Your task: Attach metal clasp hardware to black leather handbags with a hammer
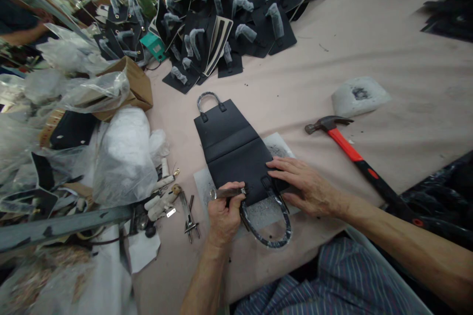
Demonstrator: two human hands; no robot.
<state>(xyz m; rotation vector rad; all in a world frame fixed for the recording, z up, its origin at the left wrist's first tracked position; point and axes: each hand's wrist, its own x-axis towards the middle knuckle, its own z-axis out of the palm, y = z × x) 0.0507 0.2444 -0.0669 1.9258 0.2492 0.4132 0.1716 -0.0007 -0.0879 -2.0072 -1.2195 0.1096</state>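
Your left hand [223, 216] is closed in a fist around a short silvery metal tool [227, 192], whose tip rests at the near edge of the flat black leather-like bag panel [232, 145]. Your right hand [301, 184] lies open and flat, holding nothing, with its fingers spread on the panel's near right corner, just beside the left hand. The panel stretches away from both hands on a speckled grey mat [279, 145] that lies on the pale desk [369, 44].

The panel looks light and fairly stiff but foldable, with a crease across its middle. It probably slides easily on the mat, so a flat palm steadies it better than a pinch. Its near wrapped loop handle [275, 241] curls under your right wrist. The far loop handle [209, 96] lies at the end away from you. Either loop, or a long edge, looks like a safe place to lift it.

Right of your right hand lies a claw hammer with a red and black handle [354, 155], and beyond it is a white stone-like block [358, 96]. Left of your left hand a thin metal pronged tool [188, 216] lies on the desk.

Further left and away from you, an open brown cardboard box [138, 83] has clear plastic wrapping spilling out of it, and what is underneath cannot be made out. A bulging white plastic bag [125, 157] lies nearer your left hand, with its contents hidden. Well beyond both hands is a heap of black panels with wrapped handles [236, 19].
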